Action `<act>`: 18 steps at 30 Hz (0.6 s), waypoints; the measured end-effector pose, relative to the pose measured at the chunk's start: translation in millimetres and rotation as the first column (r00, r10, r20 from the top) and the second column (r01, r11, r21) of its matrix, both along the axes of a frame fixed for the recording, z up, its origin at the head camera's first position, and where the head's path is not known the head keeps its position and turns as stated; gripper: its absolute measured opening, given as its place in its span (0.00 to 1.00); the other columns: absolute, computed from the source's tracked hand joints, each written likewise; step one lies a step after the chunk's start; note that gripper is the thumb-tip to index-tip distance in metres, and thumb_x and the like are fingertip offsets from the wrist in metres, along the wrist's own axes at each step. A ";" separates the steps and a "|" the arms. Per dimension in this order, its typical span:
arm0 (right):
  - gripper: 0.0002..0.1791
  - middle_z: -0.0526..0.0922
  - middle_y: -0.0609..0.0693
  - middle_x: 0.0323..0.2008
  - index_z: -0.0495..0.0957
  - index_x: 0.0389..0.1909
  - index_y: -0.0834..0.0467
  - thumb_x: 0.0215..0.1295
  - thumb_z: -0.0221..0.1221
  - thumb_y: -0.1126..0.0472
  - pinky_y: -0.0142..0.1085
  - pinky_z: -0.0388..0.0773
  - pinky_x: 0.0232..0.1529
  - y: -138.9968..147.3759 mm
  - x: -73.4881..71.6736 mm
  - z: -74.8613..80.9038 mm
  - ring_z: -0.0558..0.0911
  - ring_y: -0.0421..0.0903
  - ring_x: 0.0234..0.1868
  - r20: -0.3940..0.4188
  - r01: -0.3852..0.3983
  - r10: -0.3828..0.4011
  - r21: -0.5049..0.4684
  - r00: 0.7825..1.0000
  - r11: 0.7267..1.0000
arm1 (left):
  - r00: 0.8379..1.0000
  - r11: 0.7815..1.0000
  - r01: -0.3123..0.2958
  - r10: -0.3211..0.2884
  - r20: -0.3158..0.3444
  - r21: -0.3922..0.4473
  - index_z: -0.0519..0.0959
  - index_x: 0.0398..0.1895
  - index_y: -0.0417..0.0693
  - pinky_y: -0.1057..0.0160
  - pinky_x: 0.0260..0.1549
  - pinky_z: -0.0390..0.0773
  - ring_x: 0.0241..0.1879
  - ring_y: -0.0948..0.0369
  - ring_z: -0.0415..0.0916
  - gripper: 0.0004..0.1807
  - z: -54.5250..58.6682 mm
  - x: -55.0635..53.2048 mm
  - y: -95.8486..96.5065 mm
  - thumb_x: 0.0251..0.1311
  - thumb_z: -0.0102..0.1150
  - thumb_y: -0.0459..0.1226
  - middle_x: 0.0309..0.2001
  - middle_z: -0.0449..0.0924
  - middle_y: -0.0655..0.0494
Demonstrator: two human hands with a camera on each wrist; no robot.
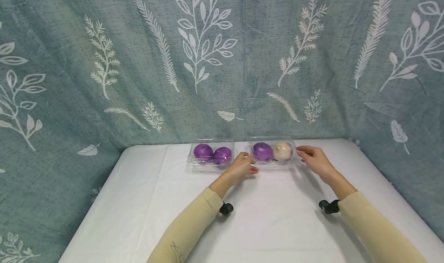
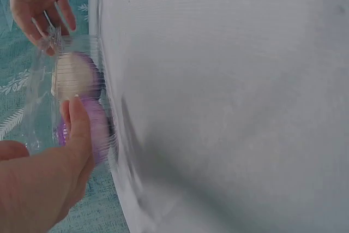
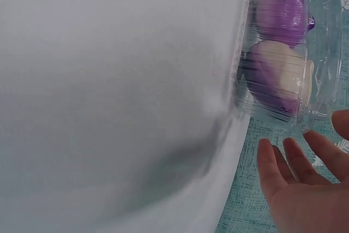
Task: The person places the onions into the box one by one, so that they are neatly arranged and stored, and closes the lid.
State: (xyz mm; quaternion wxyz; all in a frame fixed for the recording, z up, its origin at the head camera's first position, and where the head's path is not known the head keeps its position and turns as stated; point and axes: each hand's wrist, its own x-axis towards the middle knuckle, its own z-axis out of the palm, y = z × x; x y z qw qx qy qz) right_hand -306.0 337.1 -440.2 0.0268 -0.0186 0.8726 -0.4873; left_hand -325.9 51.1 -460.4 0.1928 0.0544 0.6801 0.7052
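Observation:
Two clear plastic containers stand side by side at the table's far edge. The right container [image 1: 273, 164] holds a round purple thing [image 1: 262, 151] and a round cream one [image 1: 282, 151] that shows purple patches in the right wrist view. At this container's left end is my left hand [image 1: 241, 166]; its fingers [image 2: 80, 121] extend along the plastic, overlapping the purple thing in the left wrist view. My right hand [image 1: 315, 161] is by the opposite end, with loosely extended fingers [image 3: 305, 162] right at the container's corner. Inside the left container [image 1: 208, 166] are two round purple things [image 1: 212, 154].
A white cloth [image 1: 263, 216] covers the table. Just behind the containers hangs a green-blue curtain [image 1: 243, 112] with white leaf prints, which also runs along both sides. Black wrist cameras [image 1: 226, 209] stick out below both sleeves.

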 end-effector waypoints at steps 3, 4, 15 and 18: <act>0.29 0.59 0.72 0.74 0.59 0.75 0.71 0.84 0.43 0.57 0.58 0.75 0.67 -0.6 0.0 -2.3 0.66 0.68 0.71 -0.002 0.004 -0.004 -0.011 1.000 1.000 | 1.000 1.000 -0.006 0.006 0.008 0.018 0.51 0.76 0.30 0.59 0.47 0.89 0.39 0.52 0.83 0.29 -1.7 -0.9 2.2 0.79 0.42 0.33 0.54 0.76 0.33; 0.28 0.58 0.72 0.74 0.58 0.75 0.71 0.84 0.43 0.58 0.57 0.76 0.67 -0.9 0.1 -2.5 0.66 0.68 0.71 -0.004 0.005 -0.005 -0.015 1.000 1.000 | 1.000 1.000 -0.005 0.005 0.009 0.025 0.51 0.76 0.29 0.58 0.47 0.89 0.38 0.53 0.82 0.28 -1.9 -1.3 2.9 0.79 0.42 0.32 0.52 0.77 0.33; 0.31 0.74 0.72 0.57 0.50 0.79 0.67 0.81 0.44 0.65 0.42 0.86 0.42 4.0 1.2 -2.4 0.81 0.53 0.48 0.047 -0.060 0.064 -0.085 0.997 0.995 | 0.999 0.997 -0.033 0.033 0.013 0.063 0.54 0.74 0.28 0.56 0.47 0.89 0.34 0.54 0.81 0.26 -1.4 -2.8 6.8 0.77 0.42 0.27 0.40 0.79 0.39; 0.33 0.81 0.66 0.45 0.47 0.80 0.66 0.80 0.46 0.66 0.40 0.85 0.36 4.1 1.4 -5.5 0.81 0.46 0.37 0.063 -0.074 0.082 -0.123 0.995 0.990 | 0.999 0.997 -0.040 0.039 0.021 0.069 0.55 0.73 0.27 0.56 0.47 0.89 0.34 0.54 0.81 0.26 -1.6 -2.1 7.6 0.76 0.42 0.26 0.41 0.79 0.37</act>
